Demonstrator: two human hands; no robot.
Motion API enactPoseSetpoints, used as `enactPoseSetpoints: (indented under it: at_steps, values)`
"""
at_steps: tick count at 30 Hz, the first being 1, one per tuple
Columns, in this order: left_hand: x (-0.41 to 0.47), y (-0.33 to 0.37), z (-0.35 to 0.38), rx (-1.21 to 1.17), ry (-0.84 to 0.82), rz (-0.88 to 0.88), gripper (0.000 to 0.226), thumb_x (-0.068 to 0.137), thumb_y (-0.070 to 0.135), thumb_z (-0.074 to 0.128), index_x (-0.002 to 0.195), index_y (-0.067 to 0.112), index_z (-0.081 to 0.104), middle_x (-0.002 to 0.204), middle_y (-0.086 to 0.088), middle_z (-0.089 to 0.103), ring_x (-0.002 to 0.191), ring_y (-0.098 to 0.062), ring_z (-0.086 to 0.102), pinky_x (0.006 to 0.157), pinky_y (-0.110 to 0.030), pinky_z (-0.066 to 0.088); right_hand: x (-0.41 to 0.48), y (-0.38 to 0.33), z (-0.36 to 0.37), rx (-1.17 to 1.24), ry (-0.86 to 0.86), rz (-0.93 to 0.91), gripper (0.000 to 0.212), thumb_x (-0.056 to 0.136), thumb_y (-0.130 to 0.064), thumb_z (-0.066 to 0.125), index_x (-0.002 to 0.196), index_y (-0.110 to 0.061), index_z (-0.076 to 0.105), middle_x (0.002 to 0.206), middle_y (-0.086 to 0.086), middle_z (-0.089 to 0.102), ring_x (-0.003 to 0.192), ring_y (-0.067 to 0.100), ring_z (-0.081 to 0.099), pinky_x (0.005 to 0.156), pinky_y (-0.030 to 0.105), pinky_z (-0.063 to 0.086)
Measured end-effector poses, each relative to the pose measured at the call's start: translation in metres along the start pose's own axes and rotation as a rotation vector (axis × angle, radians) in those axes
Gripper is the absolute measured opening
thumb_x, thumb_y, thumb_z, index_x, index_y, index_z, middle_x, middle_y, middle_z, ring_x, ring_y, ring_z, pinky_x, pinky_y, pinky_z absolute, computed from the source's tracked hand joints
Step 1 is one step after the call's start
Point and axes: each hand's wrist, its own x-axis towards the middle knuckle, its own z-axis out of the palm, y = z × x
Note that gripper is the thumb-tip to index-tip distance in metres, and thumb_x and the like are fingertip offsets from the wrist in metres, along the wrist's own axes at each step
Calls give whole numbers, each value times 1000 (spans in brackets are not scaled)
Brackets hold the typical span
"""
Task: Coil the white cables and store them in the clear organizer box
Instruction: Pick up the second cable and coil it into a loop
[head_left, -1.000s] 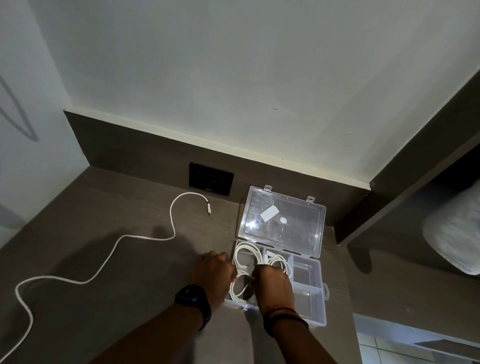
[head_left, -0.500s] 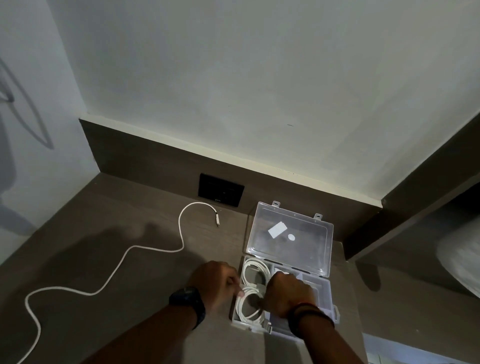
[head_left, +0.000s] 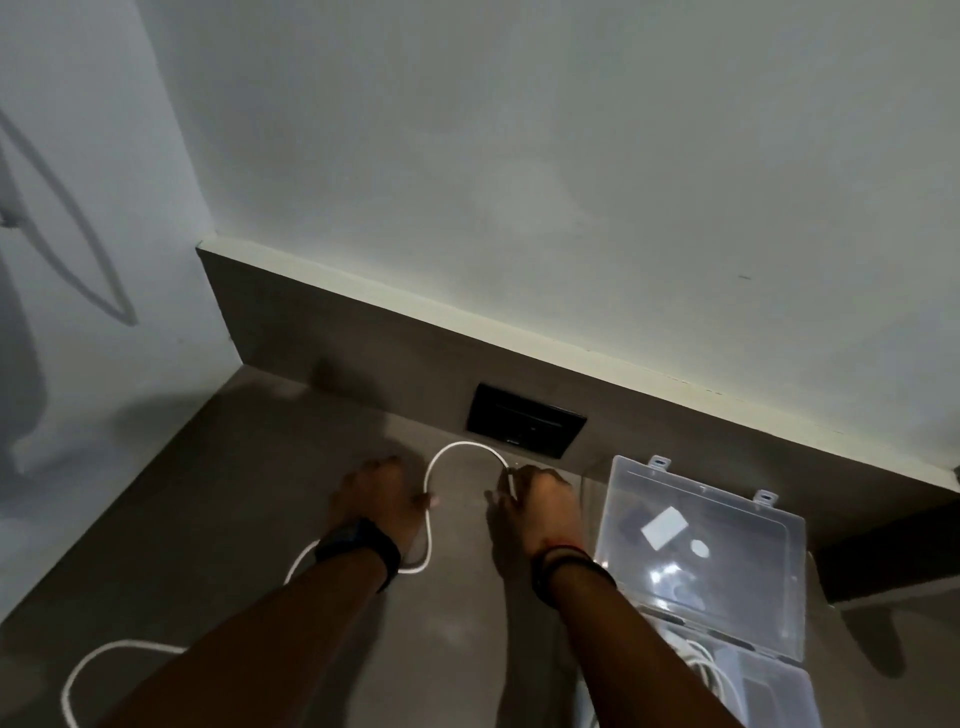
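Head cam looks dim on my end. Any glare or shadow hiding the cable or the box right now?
Head view: dim overall, with the hands' shadow on the desk behind the left hand; the white cable stands out clearly; glare patches on the open lid of the box; right hand at the cable's end; wide-angle bending at the wall edges.

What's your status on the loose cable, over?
Right hand pinching the plug end of the loose white cable; left hand at its bend, grip unclear. Cable uncoiled on the desk. Organizer box open, one coil inside. Nothing in the way.
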Motion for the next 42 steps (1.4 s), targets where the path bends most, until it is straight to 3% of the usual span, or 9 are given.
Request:
enactPoseSetpoints:
  at_steps: [7, 13, 18, 22, 28, 33, 36, 39, 42]
  values:
    - [24, 1, 3, -89, -161, 41, 14, 75, 26, 66, 84, 17, 62, 105, -10, 68, 98, -32, 62, 82, -38, 53, 46, -18, 24, -31, -47, 68, 26, 89, -12, 55, 113, -13, 63, 116, 23, 64, 111, 39, 58, 90, 37, 47]
    - [11, -2, -14, -30, -173, 146, 21, 76, 18, 60, 96, 15, 58, 108, -10, 66, 105, -32, 60, 86, -38, 51, 24, -35, -10, 2, -234, -89, 10, 78, -9, 60, 83, -14, 67, 92, 13, 68, 90, 30, 64, 75, 30, 50]
    - [-26, 28, -65, -545, -147, 218, 17, 74, 13, 53, 59, 20, 54, 71, -18, 66, 72, -30, 62, 72, -41, 49, -20, -51, -84, 95, -196, -267, 27, 73, 4, 48, 68, -17, 64, 77, 10, 67, 77, 25, 61, 60, 17, 37]
    - [-59, 65, -147, -774, 8, 295, 39, 86, -5, 42, 53, 14, 52, 45, 3, 50, 45, -15, 45, 53, -30, 36, -63, -65, -159, 79, -167, -309, 33, 76, -7, 56, 48, -24, 52, 60, 3, 59, 60, 18, 54, 55, 24, 37]
    - [-134, 133, -278, -813, 378, 529, 50, 88, 30, 56, 48, 8, 34, 51, -7, 29, 50, -16, 28, 53, -31, 23, -165, -122, -263, 497, -438, -369, 29, 64, -21, 48, 40, -23, 32, 38, -9, 28, 38, 12, 18, 42, 22, 16]
    - [-190, 184, -340, -985, 311, 653, 51, 94, 29, 48, 44, 19, 47, 44, 7, 50, 51, -14, 47, 55, -23, 38, -261, -182, -343, 1037, -711, -731, 12, 63, -12, 36, 54, -19, 30, 43, -9, 29, 40, 10, 13, 41, 24, 9]
    - [-218, 207, -355, -1032, 214, 789, 36, 89, 21, 43, 53, 19, 42, 55, -6, 43, 57, -14, 40, 58, -27, 35, -300, -211, -384, 1299, -514, -990, 10, 68, -13, 38, 60, -17, 41, 46, -11, 36, 40, 6, 25, 40, 21, 18]
    - [-242, 217, -368, -1001, 181, 828, 61, 92, 46, 45, 39, 21, 32, 38, 11, 29, 38, -7, 21, 39, -15, 23, -311, -222, -417, 1495, 11, -1038, 6, 69, -12, 44, 74, -15, 44, 60, -1, 39, 50, 11, 34, 49, 22, 33]
    - [-252, 216, -376, -860, 275, 928, 58, 91, 48, 44, 46, 12, 36, 46, 2, 28, 42, -10, 20, 41, -13, 24, -298, -211, -432, 911, 864, -981, 16, 75, -16, 51, 88, -15, 41, 86, 17, 46, 73, 26, 46, 65, 27, 43]
